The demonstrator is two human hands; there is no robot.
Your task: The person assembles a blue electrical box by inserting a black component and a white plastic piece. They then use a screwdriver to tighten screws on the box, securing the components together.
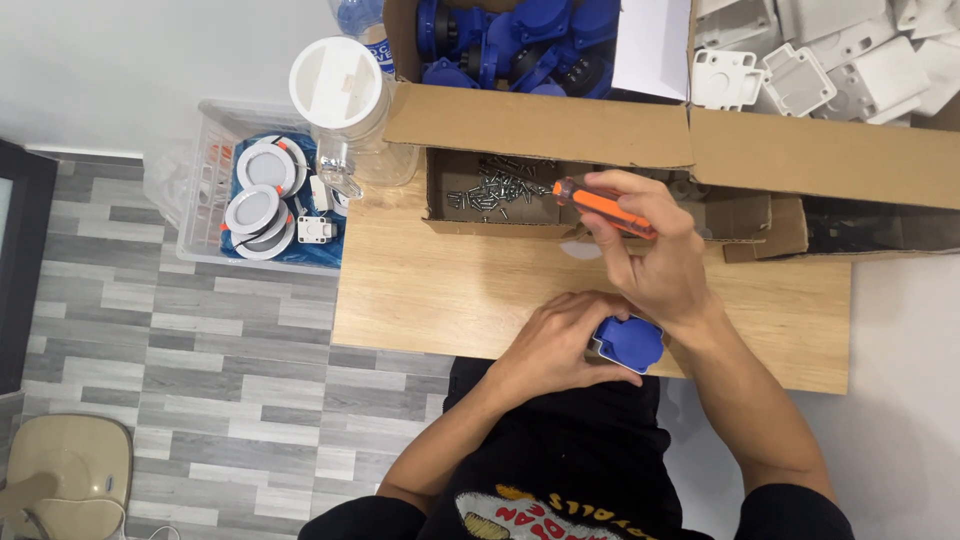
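My left hand rests at the near edge of the wooden table and grips a blue plastic socket housing with a hinged lid. My right hand is just above it and holds an orange-handled screwdriver, the handle pointing up and left, the shaft hidden behind the hand. A shallow cardboard tray with several small dark screws lies right behind the screwdriver.
A big cardboard box at the back holds several blue housings and white plastic parts. A clear lidded jar stands at the table's back left. On the floor, a clear crate holds round white lamps.
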